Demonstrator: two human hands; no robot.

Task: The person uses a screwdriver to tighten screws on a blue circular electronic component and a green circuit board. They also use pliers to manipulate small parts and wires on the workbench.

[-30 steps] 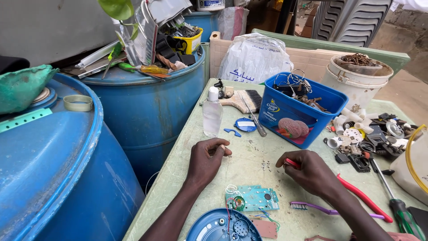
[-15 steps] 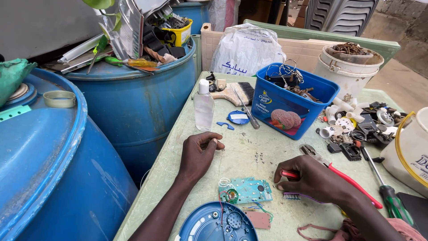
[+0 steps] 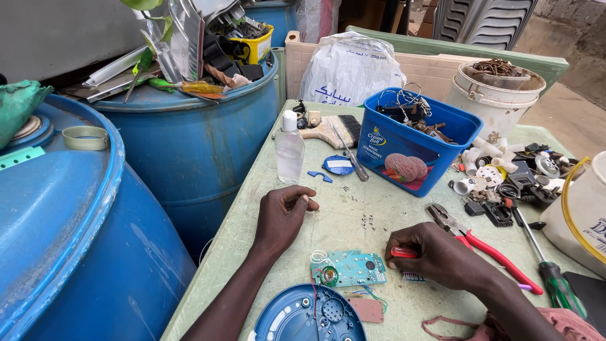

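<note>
The thin teal printed circuit board (image 3: 348,268) with trailing wires lies flat on the pale green counter (image 3: 353,221), between both hands; it looks light, stiff and fragile, best taken by its edges. The right hand (image 3: 435,256) has its grip closed around a red-handled tool (image 3: 404,252). The left hand (image 3: 284,215) rests curled, fingertips pressed together, whether on something tiny I cannot tell.

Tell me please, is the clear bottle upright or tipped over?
Upright: the bottle stands on the table, white cap on top.
</note>
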